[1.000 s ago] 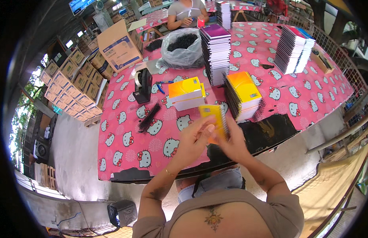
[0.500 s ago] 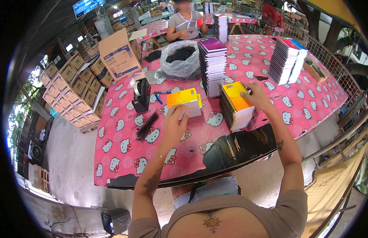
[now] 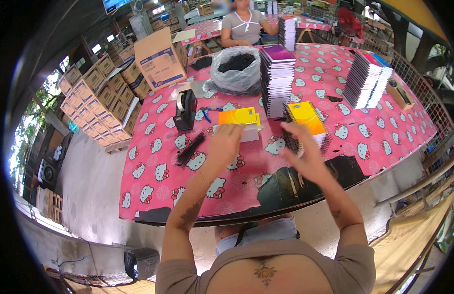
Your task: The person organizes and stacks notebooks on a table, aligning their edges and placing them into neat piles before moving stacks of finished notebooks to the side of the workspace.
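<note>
A low stack of yellow-and-orange notebooks (image 3: 238, 115) lies mid-table. My left hand (image 3: 228, 142) is at its near edge, fingers bent and pressed together; whatever they may hold is hidden. To the right stands a taller stack of spiral-bound yellow-and-orange notebooks (image 3: 306, 116), black coils along its left side. My right hand (image 3: 306, 153) hovers just in front of that stack, fingers spread, slightly blurred, with nothing visible in it. A bunch of black binding coils (image 3: 190, 150) lies left of my left hand.
Behind the low stack are a black tape dispenser (image 3: 186, 110), blue-handled pliers (image 3: 207, 113) and a plastic bag of black coils (image 3: 222, 83). Tall notebook stacks (image 3: 277, 83) rise beyond. A cardboard box (image 3: 161, 66) stands far left; a person (image 3: 244, 27) is across the table.
My right hand has let go of the spiral-bound stack and come down toward me, its fingers opening. My left hand stays by the low stack. The view has shifted slightly.
</note>
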A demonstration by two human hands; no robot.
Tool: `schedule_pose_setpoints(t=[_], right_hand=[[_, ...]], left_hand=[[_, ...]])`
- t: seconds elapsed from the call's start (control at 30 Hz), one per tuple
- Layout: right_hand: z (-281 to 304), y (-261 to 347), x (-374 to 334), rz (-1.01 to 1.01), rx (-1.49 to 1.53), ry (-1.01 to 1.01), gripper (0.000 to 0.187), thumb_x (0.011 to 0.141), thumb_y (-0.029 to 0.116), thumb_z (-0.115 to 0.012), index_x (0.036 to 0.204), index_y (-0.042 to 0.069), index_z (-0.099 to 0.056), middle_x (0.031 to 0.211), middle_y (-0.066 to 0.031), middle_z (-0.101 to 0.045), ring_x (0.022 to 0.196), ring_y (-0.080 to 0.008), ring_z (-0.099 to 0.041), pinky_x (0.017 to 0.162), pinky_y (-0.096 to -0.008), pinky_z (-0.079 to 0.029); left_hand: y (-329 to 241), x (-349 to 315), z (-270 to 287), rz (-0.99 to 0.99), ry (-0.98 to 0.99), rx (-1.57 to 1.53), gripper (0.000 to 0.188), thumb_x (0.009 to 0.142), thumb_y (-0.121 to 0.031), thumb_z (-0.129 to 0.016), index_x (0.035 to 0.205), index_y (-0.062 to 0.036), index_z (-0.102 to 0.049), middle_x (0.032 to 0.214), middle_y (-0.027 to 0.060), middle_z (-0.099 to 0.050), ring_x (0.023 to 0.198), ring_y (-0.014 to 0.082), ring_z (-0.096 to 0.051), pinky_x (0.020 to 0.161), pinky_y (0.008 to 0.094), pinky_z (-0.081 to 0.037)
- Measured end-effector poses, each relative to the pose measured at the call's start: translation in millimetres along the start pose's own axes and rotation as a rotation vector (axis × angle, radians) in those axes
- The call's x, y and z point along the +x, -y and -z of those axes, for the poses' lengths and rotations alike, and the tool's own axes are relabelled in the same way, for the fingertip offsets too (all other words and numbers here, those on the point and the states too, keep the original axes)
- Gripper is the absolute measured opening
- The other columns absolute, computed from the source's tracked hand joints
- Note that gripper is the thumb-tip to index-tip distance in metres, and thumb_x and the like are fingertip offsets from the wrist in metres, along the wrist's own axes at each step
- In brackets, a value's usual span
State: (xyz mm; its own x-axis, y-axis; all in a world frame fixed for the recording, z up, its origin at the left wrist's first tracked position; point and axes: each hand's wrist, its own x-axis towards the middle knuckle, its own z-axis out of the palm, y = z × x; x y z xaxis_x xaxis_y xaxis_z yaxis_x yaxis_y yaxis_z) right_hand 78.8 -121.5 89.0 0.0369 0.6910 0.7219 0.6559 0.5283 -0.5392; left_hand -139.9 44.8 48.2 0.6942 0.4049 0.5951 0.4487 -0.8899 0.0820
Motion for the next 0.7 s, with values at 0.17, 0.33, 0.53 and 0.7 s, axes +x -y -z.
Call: schedule_pose_setpoints(t=[0.17, 0.33, 0.53, 0.7], right_hand=[[-88.2, -53.6, -88.4, -0.458, 0.43, 0.159, 0.048, 0.085, 0.002, -0.071, 0.129, 0.004, -0.051, 0.111, -0.0104, -0.062, 0.106, -0.0189, -0.059, 0.092, -0.0336, -0.049], [-117.6, -42.8, -100.2, -0.623, 0.725, 0.119, 0.033, 0.088, -0.003, -0.068, 0.119, 0.004, -0.055, 0.104, -0.0074, -0.064, 0.089, -0.0124, -0.064, 0.073, -0.0254, -0.055], [-111.4, -64.3, -109.1, -0.619, 0.652, 0.133, 0.021, 0.089, 0.0, -0.069, 0.109, 0.001, -0.062, 0.095, -0.0031, -0.067, 0.088, -0.0097, -0.063, 0.076, -0.024, -0.052], [-116.1, -61.8, -109.8, -0.643, 0.682, 0.139, 0.021, 0.089, 0.001, -0.07, 0.109, 0.0, -0.066, 0.097, -0.0015, -0.068, 0.089, -0.0081, -0.062, 0.08, -0.0239, -0.05]], left_hand=[[-60.9, -62.1, -9.4, 0.037, 0.24, -0.039, 0.042, 0.088, -0.016, -0.065, 0.127, -0.0023, -0.057, 0.116, 0.0172, -0.063, 0.112, 0.0318, -0.058, 0.103, 0.0508, -0.038], [-66.7, -135.9, -69.1, 0.857, -0.399, -0.769, 0.047, 0.102, -0.025, -0.053, 0.14, 0.0017, -0.046, 0.134, 0.0166, -0.055, 0.125, 0.0293, -0.052, 0.109, 0.043, -0.035], [20.0, -103.6, -55.6, 0.679, -0.288, -0.373, 0.039, 0.098, -0.02, -0.058, 0.129, 0.0033, -0.055, 0.128, 0.0208, -0.057, 0.12, 0.0333, -0.052, 0.103, 0.0417, -0.04], [118.6, -99.4, -34.4, 0.508, -0.035, 0.368, 0.029, 0.09, -0.011, -0.059, 0.116, 0.0011, -0.059, 0.106, 0.0181, -0.06, 0.1, 0.0366, -0.054, 0.089, 0.046, -0.045]])
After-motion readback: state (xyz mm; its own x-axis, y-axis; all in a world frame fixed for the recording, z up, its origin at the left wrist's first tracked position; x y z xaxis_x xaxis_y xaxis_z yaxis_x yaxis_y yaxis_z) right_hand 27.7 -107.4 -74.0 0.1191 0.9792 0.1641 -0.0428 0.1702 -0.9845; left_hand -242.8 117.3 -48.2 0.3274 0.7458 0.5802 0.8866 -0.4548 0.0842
